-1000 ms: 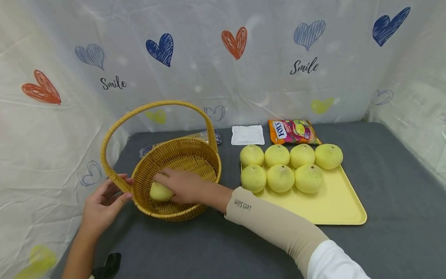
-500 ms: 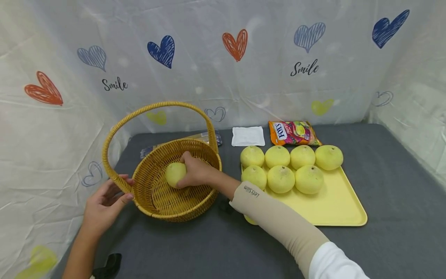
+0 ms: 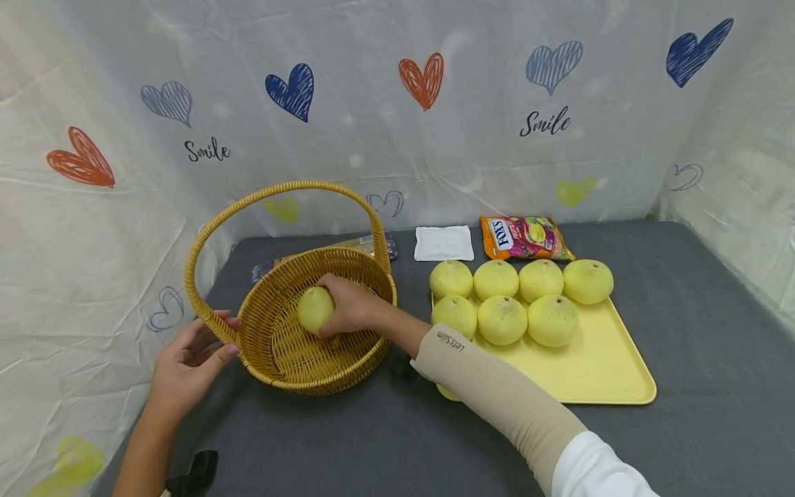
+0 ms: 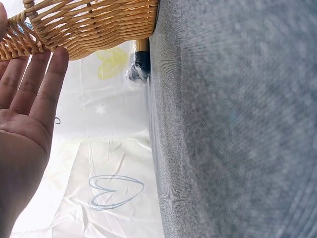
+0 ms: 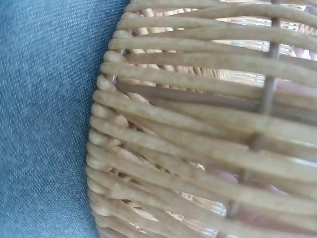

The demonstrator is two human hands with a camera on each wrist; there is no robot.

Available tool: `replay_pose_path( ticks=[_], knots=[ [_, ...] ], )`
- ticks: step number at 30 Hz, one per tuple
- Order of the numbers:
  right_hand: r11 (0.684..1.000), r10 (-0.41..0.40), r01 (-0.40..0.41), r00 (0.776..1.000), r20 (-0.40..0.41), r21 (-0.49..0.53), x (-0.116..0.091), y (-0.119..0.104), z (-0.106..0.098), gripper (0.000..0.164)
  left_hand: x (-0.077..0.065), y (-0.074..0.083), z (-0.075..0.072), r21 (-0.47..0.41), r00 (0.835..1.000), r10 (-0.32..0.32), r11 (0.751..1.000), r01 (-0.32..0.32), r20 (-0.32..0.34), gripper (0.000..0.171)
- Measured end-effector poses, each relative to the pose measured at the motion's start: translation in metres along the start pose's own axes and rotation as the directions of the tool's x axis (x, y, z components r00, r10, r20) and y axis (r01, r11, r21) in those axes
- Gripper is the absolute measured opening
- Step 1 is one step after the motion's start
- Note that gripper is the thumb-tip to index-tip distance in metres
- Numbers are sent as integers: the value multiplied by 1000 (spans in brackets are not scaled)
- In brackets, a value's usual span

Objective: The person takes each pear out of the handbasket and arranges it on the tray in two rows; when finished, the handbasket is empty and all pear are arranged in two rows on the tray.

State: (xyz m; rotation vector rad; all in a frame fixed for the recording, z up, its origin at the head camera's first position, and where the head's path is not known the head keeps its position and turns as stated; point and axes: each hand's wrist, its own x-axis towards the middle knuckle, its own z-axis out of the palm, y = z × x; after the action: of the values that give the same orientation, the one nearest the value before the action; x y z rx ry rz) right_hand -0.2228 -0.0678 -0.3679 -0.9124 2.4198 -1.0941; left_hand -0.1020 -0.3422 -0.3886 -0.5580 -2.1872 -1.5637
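Observation:
A tan wicker basket [image 3: 317, 382] with a tall arched handle stands on the grey cloth, at left in the head view. My left hand [image 3: 186, 369] holds its left side at the handle's base. In the left wrist view, the fingers [image 4: 42, 91] lie along the outside of the weave. Inside the basket, my right hand [image 3: 354, 307] grips a round yellow-green fruit [image 3: 313, 310], possibly a pomelo. The right wrist view is filled by the basket's outer wall [image 5: 198, 109], which hides most of that hand. Whether the fruit touches the basket's bottom, I cannot tell.
Several like fruits [image 3: 502, 321] sit in two rows on a yellow tray [image 3: 609, 376]; another [image 3: 446, 393] is mostly hidden under the right forearm. Behind are an orange candy bag [image 3: 528, 238], a white packet [image 3: 444, 244] and a clear-wrapped item [image 3: 360, 241] behind the basket.
My right hand has moved the fruit rightward and toward the back inside the basket, then nearly stopped. The left hand has kept its hold on the basket.

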Motion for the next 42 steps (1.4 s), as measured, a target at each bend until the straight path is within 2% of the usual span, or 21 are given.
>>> replay_pose_path(
  ticks=[4, 15, 21, 27, 35, 42],
  knots=[
    [1000, -16, 16, 1000, -15, 14, -2, -2, -1, 72, 0, 1, 1, -21, 1000, 16, 1000, -16, 6, 51],
    [998, -64, 65, 997, -45, 10, -12, -9, -5, 75, 0, 4, 0, 47, 1000, -6, 999, 6, -2, 50],
    [995, -94, 96, 995, -40, 42, -25, -13, -12, 79, 0, 2, 0, 68, 1000, -4, 998, 4, -8, 50],
    [989, -147, 148, 987, -62, 15, -41, -16, -19, 80, 0, 3, 1, 101, 1000, -8, 995, 9, -10, 51],
    [982, -180, 184, 981, -75, 40, -61, -15, -28, 78, 1, 4, 0, 29, 1000, -1, 1000, 1, -6, 52],
    [978, -192, 197, 979, -76, 66, -77, -12, -37, 79, 1, 1, -3, 53, 1000, -31, 998, 31, -6, 51]
  ],
)
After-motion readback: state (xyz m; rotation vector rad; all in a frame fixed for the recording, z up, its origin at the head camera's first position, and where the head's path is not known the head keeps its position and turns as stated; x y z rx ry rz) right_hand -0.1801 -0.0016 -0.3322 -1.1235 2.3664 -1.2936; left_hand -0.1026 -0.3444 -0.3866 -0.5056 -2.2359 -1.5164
